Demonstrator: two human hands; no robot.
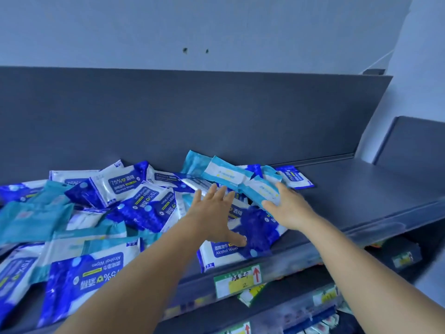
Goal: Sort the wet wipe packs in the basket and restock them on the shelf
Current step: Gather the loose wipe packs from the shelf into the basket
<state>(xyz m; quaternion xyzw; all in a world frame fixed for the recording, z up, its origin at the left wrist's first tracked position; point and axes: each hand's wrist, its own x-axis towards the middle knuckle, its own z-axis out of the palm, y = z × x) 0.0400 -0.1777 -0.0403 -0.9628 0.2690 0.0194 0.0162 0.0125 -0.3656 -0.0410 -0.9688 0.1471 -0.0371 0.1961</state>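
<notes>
Two hands over the shelf (361, 189): the right hand (290, 208) grips one light-blue pack (262, 192); the left hand (214, 213) is spread. The piled packs (134, 201) are too overlapped to count.

Views: one only, worn on the person's head; no second view shares the scene.
Direction: forward and slightly down onto the dark grey metal shelf (349, 189), its back panel facing the lens.
Nearness: close; both bare forearms enter from the bottom edge, the left hand (214, 213) and right hand (289, 208) mid-frame.
Lens: wide-angle, shelf edges bowed.
Lower right: lower shelf tiers and a green and yellow price label (237, 280).
</notes>
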